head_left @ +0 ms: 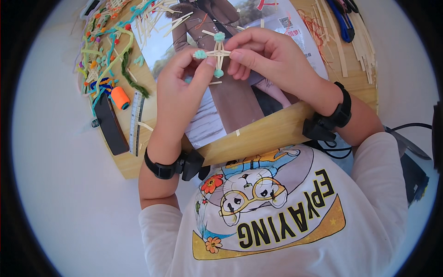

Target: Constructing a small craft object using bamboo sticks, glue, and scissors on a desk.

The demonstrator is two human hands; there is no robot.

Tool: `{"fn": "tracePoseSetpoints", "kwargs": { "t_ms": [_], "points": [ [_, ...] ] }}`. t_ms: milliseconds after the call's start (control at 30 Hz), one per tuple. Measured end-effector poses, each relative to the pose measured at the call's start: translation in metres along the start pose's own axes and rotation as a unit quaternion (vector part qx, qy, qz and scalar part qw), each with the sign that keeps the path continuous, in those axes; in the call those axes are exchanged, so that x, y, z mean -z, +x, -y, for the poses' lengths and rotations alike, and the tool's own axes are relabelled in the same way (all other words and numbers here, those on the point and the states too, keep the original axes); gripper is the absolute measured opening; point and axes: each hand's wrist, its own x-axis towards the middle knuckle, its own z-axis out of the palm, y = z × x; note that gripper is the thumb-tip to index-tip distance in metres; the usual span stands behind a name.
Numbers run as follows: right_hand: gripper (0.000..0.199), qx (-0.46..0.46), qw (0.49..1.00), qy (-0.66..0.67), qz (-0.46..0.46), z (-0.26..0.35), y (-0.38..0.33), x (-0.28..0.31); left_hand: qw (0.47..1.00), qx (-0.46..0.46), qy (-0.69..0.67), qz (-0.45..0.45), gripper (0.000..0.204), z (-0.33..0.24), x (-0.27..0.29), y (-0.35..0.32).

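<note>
Between my hands is a small cross-shaped craft (219, 54) made of thin pale wooden strips, with fluffy mint-green tufts on its upper, lower and left tips. My left hand (183, 81) pinches it near the left arm, thumb lying by the lower part of the cross. The thumb and forefinger of my right hand (270, 53) close on the right tip, and its other fingers curl behind. Whether a tuft sits at that right tip is hidden by my fingers. The craft is held above a large printed sheet (230, 99) picturing a brown coat.
Coloured yarn strands (99, 64) tangle at the far left, near an orange thread spool (120, 98). A dark phone (110, 124) and a clear ruler (136, 121) lie at the left edge. Blue-handled cutter (340, 21) and wooden strips (363, 46) lie far right.
</note>
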Motion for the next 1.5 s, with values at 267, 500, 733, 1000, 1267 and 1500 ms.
{"fn": "tracePoseSetpoints", "kwargs": {
  "t_ms": [267, 500, 733, 1000, 1267, 1500],
  "points": [
    [0.025, -0.093, 0.995, 0.047, 0.013, 0.002, 0.007, 0.0, 0.999, -0.02, -0.018, 0.029, 0.013, 0.003, 0.002, 0.001],
    [0.027, -0.073, 0.997, 0.032, 0.018, 0.005, 0.001, -0.004, 0.996, -0.045, 0.071, -0.034, 0.015, -0.006, 0.005, -0.003],
    [0.026, -0.068, 0.997, -0.02, -0.005, 0.001, -0.002, 0.007, 0.959, 0.021, 0.213, -0.186, 0.017, -0.031, 0.086, -0.006],
    [0.025, -0.03, 0.998, -0.052, 0.023, 0.001, 0.003, 0.002, 0.813, 0.025, 0.497, -0.301, 0.032, -0.017, 0.188, 0.008],
    [0.015, 0.162, 0.915, -0.37, -0.025, 0.002, 0.005, 0.02, 0.891, -0.088, 0.445, 0.019, 0.039, -0.039, 0.069, 0.012],
    [0.01, 0.161, 0.899, -0.406, -0.026, -0.001, 0.01, 0.022, 0.783, -0.208, 0.586, -0.034, 0.086, 0.036, 0.058, 0.065]
  ]
}}
